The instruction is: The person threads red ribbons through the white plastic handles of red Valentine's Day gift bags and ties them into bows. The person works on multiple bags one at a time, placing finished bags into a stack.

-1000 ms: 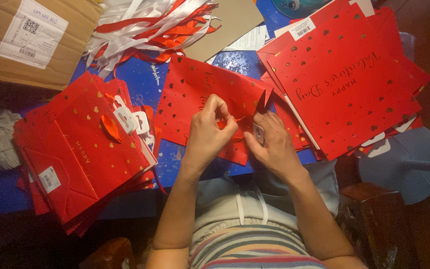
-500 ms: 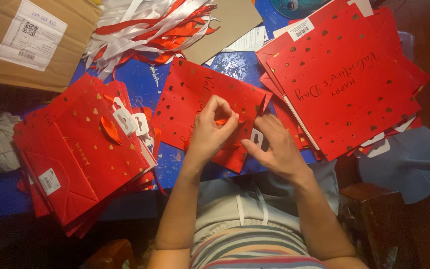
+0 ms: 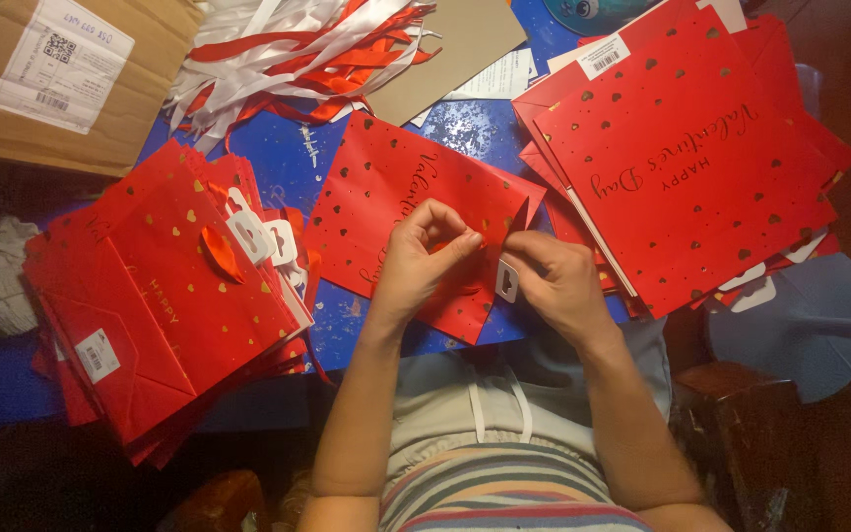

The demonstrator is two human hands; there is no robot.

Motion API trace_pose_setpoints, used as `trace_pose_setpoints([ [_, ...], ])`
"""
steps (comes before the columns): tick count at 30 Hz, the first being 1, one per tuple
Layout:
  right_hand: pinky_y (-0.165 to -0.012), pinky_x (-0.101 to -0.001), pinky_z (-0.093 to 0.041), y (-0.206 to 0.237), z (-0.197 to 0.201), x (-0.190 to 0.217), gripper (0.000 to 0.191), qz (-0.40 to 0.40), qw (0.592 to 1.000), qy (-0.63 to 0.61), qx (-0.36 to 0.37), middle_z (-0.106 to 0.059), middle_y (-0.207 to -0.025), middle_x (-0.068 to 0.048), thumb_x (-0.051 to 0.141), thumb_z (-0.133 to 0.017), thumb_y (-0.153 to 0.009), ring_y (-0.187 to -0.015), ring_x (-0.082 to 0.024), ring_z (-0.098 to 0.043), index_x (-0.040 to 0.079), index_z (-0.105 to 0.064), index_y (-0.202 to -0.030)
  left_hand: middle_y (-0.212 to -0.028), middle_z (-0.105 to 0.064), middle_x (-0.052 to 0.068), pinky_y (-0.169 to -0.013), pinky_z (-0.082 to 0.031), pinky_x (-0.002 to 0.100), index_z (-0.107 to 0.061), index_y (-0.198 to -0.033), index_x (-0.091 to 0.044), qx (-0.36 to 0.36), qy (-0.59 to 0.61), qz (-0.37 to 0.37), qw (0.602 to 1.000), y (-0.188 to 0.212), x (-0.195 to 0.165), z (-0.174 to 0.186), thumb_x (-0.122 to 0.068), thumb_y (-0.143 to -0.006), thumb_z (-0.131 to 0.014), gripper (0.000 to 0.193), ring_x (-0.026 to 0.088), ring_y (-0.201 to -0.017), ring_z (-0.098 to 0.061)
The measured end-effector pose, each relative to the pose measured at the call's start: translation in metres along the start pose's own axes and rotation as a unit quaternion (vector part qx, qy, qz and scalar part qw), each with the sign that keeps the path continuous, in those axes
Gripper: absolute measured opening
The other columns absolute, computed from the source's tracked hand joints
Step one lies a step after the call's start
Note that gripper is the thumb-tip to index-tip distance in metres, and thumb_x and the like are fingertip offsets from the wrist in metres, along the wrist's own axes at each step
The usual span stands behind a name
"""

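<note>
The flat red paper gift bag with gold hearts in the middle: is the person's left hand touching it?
Touching. The head view shows the left hand resting on the flat red gift bag, fingers pinching at its edge.

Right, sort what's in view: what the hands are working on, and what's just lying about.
In hand:
- left hand and right hand, pinching at the top edge of the flat red gift bag
- small white tag by the right hand

Lying about:
- stack of red bags
- second stack
- ribbons
- cardboard box
</note>
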State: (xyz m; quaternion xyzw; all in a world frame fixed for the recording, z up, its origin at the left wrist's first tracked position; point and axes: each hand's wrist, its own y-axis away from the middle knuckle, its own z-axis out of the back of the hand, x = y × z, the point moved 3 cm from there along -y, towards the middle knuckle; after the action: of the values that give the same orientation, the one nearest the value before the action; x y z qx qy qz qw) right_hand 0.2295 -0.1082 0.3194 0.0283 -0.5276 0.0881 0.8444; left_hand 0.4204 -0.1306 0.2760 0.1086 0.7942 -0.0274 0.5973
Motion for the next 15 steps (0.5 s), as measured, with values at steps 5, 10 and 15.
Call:
trace_pose_setpoints([
  [5, -0.077, -0.0360, -0.054, 0.002, -0.006, 0.013, 0.013, 0.072, 0.994, 0.044, -0.069, -0.073, -0.094, -0.015, 0.005, -0.070, -0.093, -0.086, -0.029, -0.072, 0.000, -0.069, -0.104, -0.091, -0.067, -0.002, -0.076, -0.052, 0.021, -0.062, -0.101, -0.005, 0.009, 0.016, 0.034, 0.999, 0.001, 0.001, -0.001, -0.006, -0.096, -0.075, 0.015, 0.004, -0.085, -0.063],
  [10, -0.071, -0.0357, -0.053, 0.011, -0.012, 0.008, 0.009, 0.036, 0.988, 0.069, -0.135, -0.070, -0.090, -0.014, 0.007, -0.065, -0.102, -0.082, -0.028, -0.073, 0.001, -0.061, -0.106, -0.093, -0.068, -0.002, -0.076, -0.052, 0.020, -0.062, -0.106, -0.005, 0.041, 0.037, 0.066, 0.996, 0.006, -0.004, 0.004, -0.006, -0.096, -0.073, 0.015, 0.004, -0.087, -0.065],
  [15, -0.073, -0.0322, -0.057, 0.014, -0.009, 0.002, 0.007, -0.011, 0.987, -0.053, -0.153, -0.072, -0.091, -0.010, 0.008, -0.058, -0.108, -0.082, -0.022, -0.074, 0.003, -0.057, -0.112, -0.096, -0.070, 0.000, -0.079, -0.053, 0.021, -0.062, -0.110, -0.003, 0.067, 0.029, 0.073, 0.995, 0.008, -0.005, 0.004, -0.005, -0.098, -0.070, 0.015, 0.005, -0.090, -0.066],
])
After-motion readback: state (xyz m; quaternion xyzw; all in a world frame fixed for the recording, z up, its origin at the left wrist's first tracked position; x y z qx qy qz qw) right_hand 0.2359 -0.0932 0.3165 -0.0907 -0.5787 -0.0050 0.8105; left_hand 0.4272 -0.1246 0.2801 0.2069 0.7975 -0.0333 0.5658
